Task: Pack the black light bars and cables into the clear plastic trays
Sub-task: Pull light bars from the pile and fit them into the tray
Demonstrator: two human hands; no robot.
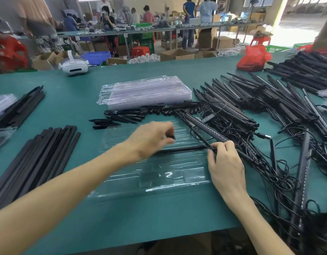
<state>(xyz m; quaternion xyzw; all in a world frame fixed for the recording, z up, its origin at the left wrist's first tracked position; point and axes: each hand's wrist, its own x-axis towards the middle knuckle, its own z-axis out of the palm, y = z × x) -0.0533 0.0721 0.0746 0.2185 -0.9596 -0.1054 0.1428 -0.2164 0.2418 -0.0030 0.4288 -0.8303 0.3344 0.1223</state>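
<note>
Both forearms enter over the near edge of the table [76, 92]. Beneath them an open clear tray [159, 183] lies flat just inside that edge, its long side parallel to it. One black light bar [181, 149] lies in a lengthwise groove across the tray's middle; the other recesses appear unfilled. The right hand [226, 162], at the tray's right end, has its fingers curled around a thin cable beside a second bar [201, 126]. That bar slants away toward the far right, probably so it can be steered into a groove. The left hand [151, 138], blurred, pinches a small black part [171, 137] above the tray. Beyond lie loose black spikes [122, 116] and, mid-table, a stack of empty trays [146, 94], apparently supply kept within reach. A tangled heap of bars and cables [269, 107] fills the right side. Black strips [39, 153] lie along the left edge.
</note>
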